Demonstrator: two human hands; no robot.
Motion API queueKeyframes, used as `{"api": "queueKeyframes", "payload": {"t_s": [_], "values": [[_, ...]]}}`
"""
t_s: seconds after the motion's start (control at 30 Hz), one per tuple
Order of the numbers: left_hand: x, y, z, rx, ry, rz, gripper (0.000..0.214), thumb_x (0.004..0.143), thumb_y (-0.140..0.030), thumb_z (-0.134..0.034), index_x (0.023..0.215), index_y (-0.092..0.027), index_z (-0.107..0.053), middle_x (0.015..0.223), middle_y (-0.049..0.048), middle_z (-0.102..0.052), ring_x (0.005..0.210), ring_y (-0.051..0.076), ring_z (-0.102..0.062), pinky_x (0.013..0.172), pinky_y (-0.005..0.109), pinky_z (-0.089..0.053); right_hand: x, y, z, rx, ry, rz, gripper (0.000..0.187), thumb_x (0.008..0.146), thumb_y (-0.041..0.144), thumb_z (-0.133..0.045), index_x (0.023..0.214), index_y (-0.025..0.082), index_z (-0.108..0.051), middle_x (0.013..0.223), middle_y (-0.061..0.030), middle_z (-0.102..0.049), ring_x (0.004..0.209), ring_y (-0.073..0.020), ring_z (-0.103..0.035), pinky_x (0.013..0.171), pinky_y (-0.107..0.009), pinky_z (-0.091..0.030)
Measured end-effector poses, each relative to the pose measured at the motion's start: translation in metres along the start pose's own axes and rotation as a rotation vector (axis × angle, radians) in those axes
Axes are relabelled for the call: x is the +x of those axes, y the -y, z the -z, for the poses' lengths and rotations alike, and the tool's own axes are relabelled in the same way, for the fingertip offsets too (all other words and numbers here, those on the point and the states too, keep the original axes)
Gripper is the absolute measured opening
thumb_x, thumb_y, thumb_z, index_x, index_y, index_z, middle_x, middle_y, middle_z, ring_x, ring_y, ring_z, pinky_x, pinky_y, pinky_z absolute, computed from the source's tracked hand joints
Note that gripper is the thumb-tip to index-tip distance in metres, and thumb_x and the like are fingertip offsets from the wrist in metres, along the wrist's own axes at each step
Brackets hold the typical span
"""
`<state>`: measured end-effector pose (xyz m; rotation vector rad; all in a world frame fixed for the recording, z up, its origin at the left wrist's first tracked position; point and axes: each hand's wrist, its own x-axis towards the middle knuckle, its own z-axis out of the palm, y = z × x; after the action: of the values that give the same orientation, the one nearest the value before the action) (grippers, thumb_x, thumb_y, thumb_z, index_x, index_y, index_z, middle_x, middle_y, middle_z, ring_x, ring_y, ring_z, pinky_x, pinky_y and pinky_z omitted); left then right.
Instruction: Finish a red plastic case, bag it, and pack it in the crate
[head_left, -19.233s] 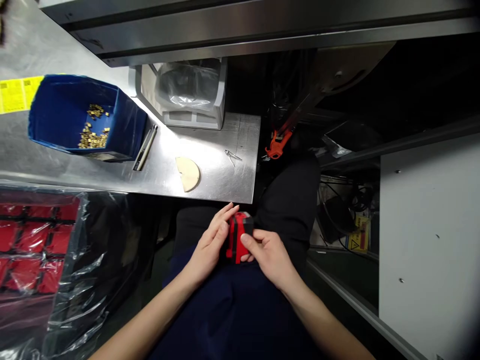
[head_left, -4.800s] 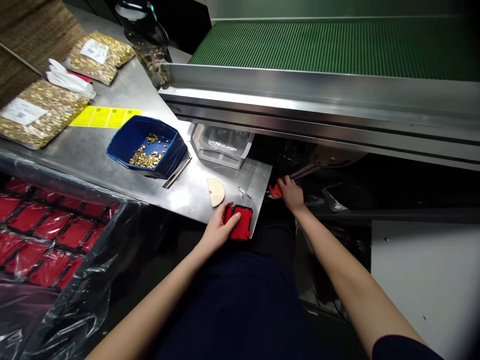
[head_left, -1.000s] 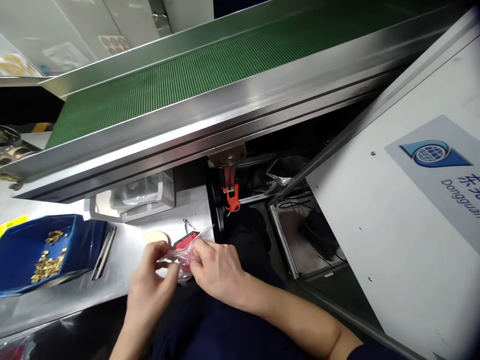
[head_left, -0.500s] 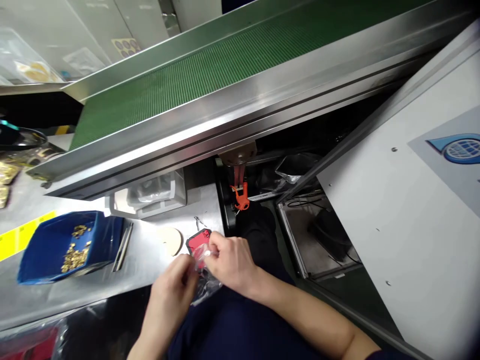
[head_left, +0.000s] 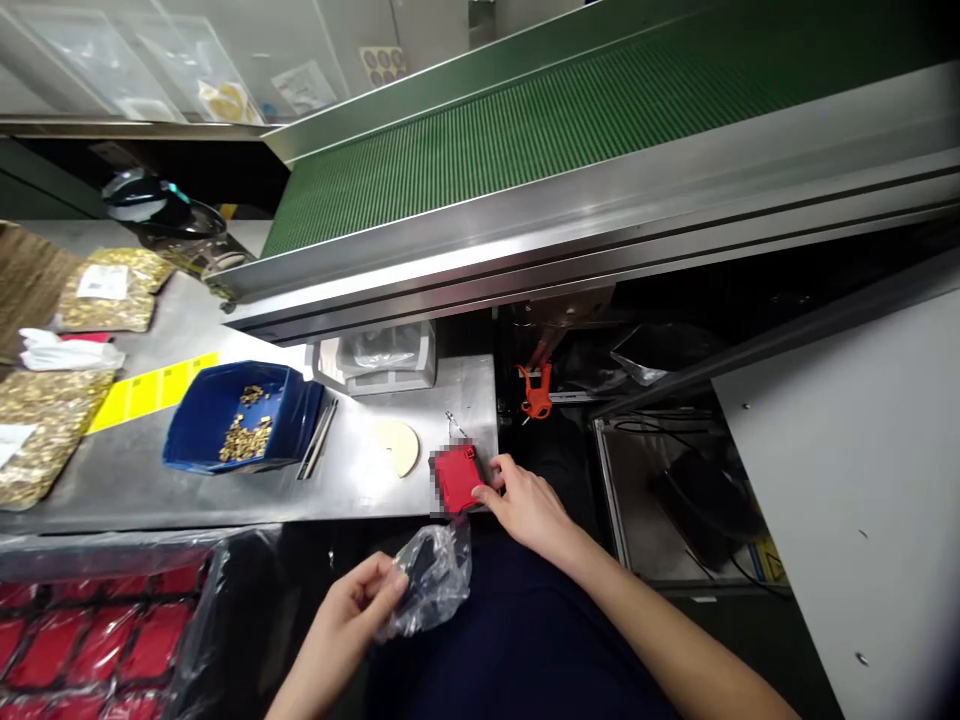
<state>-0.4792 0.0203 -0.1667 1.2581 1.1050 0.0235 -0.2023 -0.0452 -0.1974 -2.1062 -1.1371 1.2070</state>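
My left hand (head_left: 367, 597) pinches a crumpled clear plastic bag (head_left: 436, 572) between thumb and fingers, just off the front edge of the metal table. My right hand (head_left: 529, 503) grips the right side of a red part with a black edge (head_left: 456, 476) at the table's front right corner. Its thumb lies on the red face, and the other fingers are at the side. A small pair of pliers or a clip (head_left: 454, 425) lies just behind the part. To its left is a round beige disc (head_left: 397, 447).
A blue bin (head_left: 202, 412) of small brass pieces stands left, with tweezers (head_left: 318, 440) beside it. Behind are a white bin (head_left: 424, 362) and green conveyor (head_left: 450, 145). A plastic-lined box (head_left: 217, 610) holds red parts. An orange tool (head_left: 535, 392) hangs right.
My hands have come apart. The left has drawn the plastic bag away toward the front, and the right has moved from the bag to the red part's side. The view has shifted left.
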Motion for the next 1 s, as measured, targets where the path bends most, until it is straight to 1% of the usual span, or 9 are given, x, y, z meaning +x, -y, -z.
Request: {"api": "queueKeyframes", "payload": {"t_s": [0.1,0.17,0.23,0.33,0.53,0.67,0.73,0.83,1.0], "values": [[0.016,-0.002,-0.006,0.024,-0.218,-0.215,0.04,0.097,-0.053,-0.058,0.076,-0.018,-0.061,0.076,0.0026,-0.06,0.068,0.017,-0.058,0.062,0.026,-0.048,0.009,0.01,-0.012,-0.02,0.028,-0.037,0.054,0.092,0.057,-0.061,0.124,0.014,-0.058,0.093,-0.015,-0.075,0.092,-0.0346,-0.072,0.081,-0.04,-0.047],[0.032,-0.005,-0.009,0.032,-0.29,-0.312,0.039,0.097,-0.052,-0.057,0.079,-0.019,-0.066,0.108,0.0106,-0.067,0.101,0.026,-0.065,0.088,0.035,-0.053,0.012,0.012,-0.013,0.011,0.045,-0.044,0.05,0.091,0.054,-0.062,0.123,0.015,-0.057,0.092,-0.0131,-0.075,0.09,-0.0327,-0.073,0.08,-0.038,-0.047],[0.05,-0.011,-0.013,0.047,-0.31,-0.384,0.036,0.095,-0.052,-0.059,0.082,-0.02,-0.069,0.138,0.0121,-0.057,0.131,0.031,-0.053,0.112,0.042,-0.042,0.012,0.009,-0.011,0.068,0.049,-0.048,0.047,0.09,0.052,-0.064,0.123,0.019,-0.057,0.093,-0.01,-0.076,0.088,-0.0298,-0.072,0.078,-0.035,-0.046],[0.072,-0.023,-0.024,0.093,-0.243,-0.453,0.027,0.095,-0.046,-0.061,0.086,-0.023,-0.072,0.15,0.0087,-0.051,0.142,0.03,-0.045,0.121,0.042,-0.032,0.01,-0.003,-0.007,0.208,0.04,-0.046,0.049,0.084,0.05,-0.072,0.121,0.022,-0.057,0.095,-0.0062,-0.076,0.088,-0.027,-0.072,0.079,-0.035,-0.047],[0.081,-0.027,-0.041,0.131,-0.122,-0.43,0.027,0.099,-0.042,-0.058,0.087,-0.021,-0.072,0.132,0.0103,-0.063,0.126,0.028,-0.059,0.109,0.039,-0.045,0.0,-0.036,-0.021,0.727,-0.058,-0.131,0.061,0.079,0.045,-0.077,0.13,0.025,-0.05,0.112,-0.0061,-0.076,0.096,-0.0222,-0.073,0.084,-0.034,-0.054],[0.073,-0.016,-0.046,0.142,-0.08,-0.371,0.035,0.102,-0.045,-0.049,0.089,-0.02,-0.069,0.11,0.0086,-0.071,0.101,0.024,-0.068,0.087,0.032,-0.054,-0.009,-0.05,-0.025,1.052,-0.045,-0.23,0.052,0.076,0.049,-0.08,0.114,0.018,-0.065,0.105,-0.0107,-0.077,0.085,-0.0225,-0.074,0.076,-0.034,-0.058],[0.066,-0.011,-0.04,0.177,-0.107,-0.338,0.039,0.103,-0.048,-0.046,0.085,-0.019,-0.066,0.089,0.0049,-0.069,0.083,0.021,-0.066,0.074,0.028,-0.053,-0.013,-0.057,-0.016,1.163,-0.068,-0.242,0.05,0.072,0.048,-0.085,0.108,0.016,-0.07,0.1,-0.01,-0.078,0.085,-0.0222,-0.074,0.077,-0.033,-0.059],[0.052,-0.011,-0.024,0.266,-0.238,-0.301,0.044,0.102,-0.05,-0.046,0.073,-0.019,-0.057,0.066,-0.0018,-0.052,0.063,0.016,-0.052,0.059,0.025,-0.042,-0.021,-0.065,0.011,1.275,-0.208,-0.215,0.044,0.073,0.045,-0.088,0.105,0.022,-0.07,0.101,-0.0037,-0.078,0.088,-0.0178,-0.073,0.082,-0.029,-0.058],[0.031,-0.031,-0.015,0.454,-0.421,-0.324,0.043,0.099,-0.046,-0.053,0.065,-0.021,-0.042,0.064,-0.005,-0.037,0.059,0.014,-0.04,0.059,0.026,-0.03,-0.048,-0.044,0.054,1.31,-0.342,-0.09,0.038,0.075,0.041,-0.088,0.104,0.026,-0.069,0.097,0.0016,-0.076,0.079,-0.013,-0.068,0.07,-0.021,-0.055]]}}
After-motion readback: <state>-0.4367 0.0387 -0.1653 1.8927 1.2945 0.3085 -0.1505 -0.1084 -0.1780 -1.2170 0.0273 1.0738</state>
